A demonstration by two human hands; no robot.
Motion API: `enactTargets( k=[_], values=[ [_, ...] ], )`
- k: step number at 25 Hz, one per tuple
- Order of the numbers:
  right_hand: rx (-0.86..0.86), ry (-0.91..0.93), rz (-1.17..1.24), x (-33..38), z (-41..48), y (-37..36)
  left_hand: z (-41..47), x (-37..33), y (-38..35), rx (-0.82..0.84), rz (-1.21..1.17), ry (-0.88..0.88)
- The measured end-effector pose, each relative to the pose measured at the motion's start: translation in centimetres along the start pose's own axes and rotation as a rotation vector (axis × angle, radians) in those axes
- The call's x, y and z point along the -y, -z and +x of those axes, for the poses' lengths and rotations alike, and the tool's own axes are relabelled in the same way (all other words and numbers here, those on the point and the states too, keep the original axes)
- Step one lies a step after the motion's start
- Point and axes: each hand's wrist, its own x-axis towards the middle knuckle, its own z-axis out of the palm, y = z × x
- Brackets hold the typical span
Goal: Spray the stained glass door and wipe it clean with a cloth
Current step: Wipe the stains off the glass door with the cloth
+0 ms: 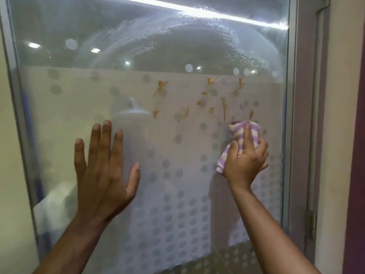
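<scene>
Nearest, left hand (102, 171) spread open and empty, flat against the glass door (83, 107) apparently to steady it, right hand (245, 161) closed around a bunched purple-and-white cloth (240, 135) pressed to the pane just under the orange stains (223, 107), wet spray arcs (177, 30) beyond, higher up

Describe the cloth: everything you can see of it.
The cloth is a small, soft, fluffy-looking rag in lilac and white stripes. It is bunched up in the right hand, whose fingers press it against the frosted, dotted part of the glass door. One wad sticks out above the fingers, just below the lowest orange stains; another corner pokes out by the thumb. The rest is hidden by the hand.
</scene>
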Motion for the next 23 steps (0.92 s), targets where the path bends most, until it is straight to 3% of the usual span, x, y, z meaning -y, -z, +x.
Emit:
enactTargets(
  k=[2,6,11,14,20,23],
  values=[
    [0.041,0.15,-0.027,0.2,-1.3,0.3,0.4,-1.4,-0.6,-0.001,0.021,0.013],
    [0.223,0.764,0.013,-1.6,-6.9,2.0,1.2,-3.5,-1.7,-0.009,0.039,0.096],
    [0.29,1.124,-0.015,-5.5,-6.1,2.9,1.6,-4.9,-2.8,-0.019,-0.018,0.17],
    [0.17,0.987,0.012,-7.4,-0.7,2.6,1.7,-4.7,-3.2,-0.013,-0.019,0.179],
    [-0.015,0.42,-0.072,-7.1,12.4,0.6,1.7,-4.0,-3.9,0.022,-0.003,0.179],
    [-0.061,0.303,-0.041,-5.3,16.8,-0.4,1.7,-3.9,-3.9,0.034,0.009,0.185]
  ],
)
